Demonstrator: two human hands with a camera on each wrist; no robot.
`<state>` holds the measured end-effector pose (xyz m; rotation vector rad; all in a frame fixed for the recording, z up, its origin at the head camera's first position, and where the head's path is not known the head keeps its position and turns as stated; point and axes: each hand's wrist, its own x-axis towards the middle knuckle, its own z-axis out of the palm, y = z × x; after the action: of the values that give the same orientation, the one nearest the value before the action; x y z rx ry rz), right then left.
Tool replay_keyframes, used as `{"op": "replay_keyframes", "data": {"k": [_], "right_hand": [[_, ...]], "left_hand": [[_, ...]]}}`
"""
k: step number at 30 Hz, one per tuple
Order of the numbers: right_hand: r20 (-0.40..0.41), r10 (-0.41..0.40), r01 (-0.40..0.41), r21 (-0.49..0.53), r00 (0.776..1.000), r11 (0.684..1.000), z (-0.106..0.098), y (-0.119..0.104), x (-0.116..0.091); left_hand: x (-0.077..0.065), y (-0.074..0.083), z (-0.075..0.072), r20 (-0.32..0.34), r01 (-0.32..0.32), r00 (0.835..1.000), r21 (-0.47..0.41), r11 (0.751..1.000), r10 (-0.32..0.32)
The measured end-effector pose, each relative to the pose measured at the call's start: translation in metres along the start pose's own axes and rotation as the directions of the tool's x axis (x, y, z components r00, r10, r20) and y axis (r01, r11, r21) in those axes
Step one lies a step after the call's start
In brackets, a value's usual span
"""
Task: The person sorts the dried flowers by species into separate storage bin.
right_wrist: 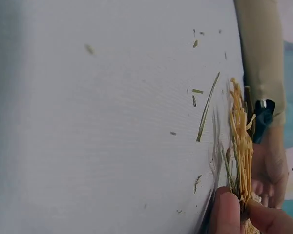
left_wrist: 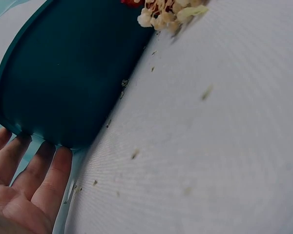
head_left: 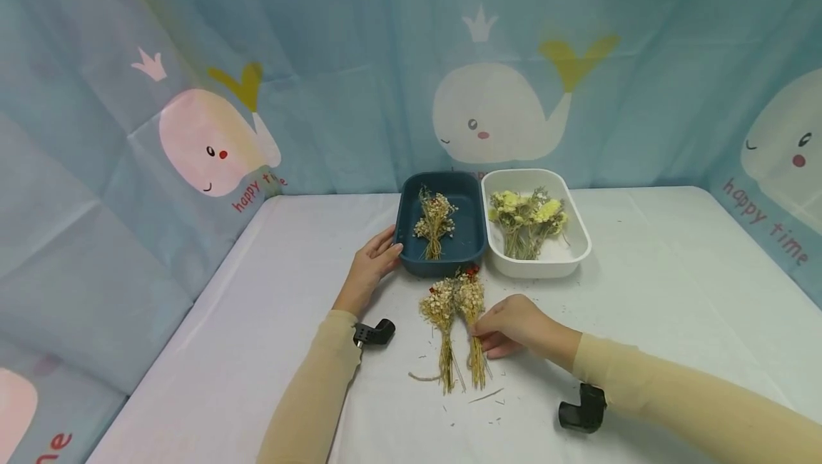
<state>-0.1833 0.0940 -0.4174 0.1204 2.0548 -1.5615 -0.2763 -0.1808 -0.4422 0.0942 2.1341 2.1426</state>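
Note:
My left hand (head_left: 372,264) rests against the left side of a dark blue tray (head_left: 406,264), its fairly straight fingers (left_wrist: 53,180) touching the outer wall. Inside that tray lies a dried-flower bunch (head_left: 437,221) with cream blooms and straw stems. In front of it, two more bunches lie side by side on the white table. My right hand (head_left: 516,325) pinches the stems of the right bunch (head_left: 472,296), which has red blooms at its top. Beside it lies the left bunch (head_left: 439,307), a piece of twine (head_left: 424,377) by its stems. In the right wrist view, thumb and finger close around the straw stems (right_wrist: 241,146).
A white tray (head_left: 584,246) stands right beside the blue one and holds yellow dried flowers (head_left: 526,218). Stem scraps (head_left: 486,395) and small bits are scattered on the table (head_left: 668,293). Behind the table hangs a blue whale-print curtain (head_left: 359,93).

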Motion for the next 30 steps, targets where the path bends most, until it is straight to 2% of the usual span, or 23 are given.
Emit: {"op": "replay_keyframes", "data": {"k": [3,12,24,30], "right_hand": [[0.027,0.002,-0.003,0.028,1.000,1.000,-0.003,0.000,-0.001],[0.084,0.044,-0.055,0.135,0.995,0.989,-0.007,0.006,-0.005],[0.088,-0.020,0.009,0.115,0.996,0.993,-0.010,0.004,-0.020],[0.057,-0.052,0.047,0.084,0.997,0.995,-0.010,0.004,-0.024]], "left_hand": [[0.004,-0.007,-0.002,-0.012,-0.015,1.000,0.016,1.000,0.015],[0.002,-0.005,0.002,-0.025,-0.046,0.999,0.034,0.998,0.047],[0.003,-0.007,0.001,-0.032,-0.042,0.999,0.042,0.998,0.043],[0.003,-0.008,0.000,-0.029,-0.037,0.999,0.030,0.999,0.038]]}}
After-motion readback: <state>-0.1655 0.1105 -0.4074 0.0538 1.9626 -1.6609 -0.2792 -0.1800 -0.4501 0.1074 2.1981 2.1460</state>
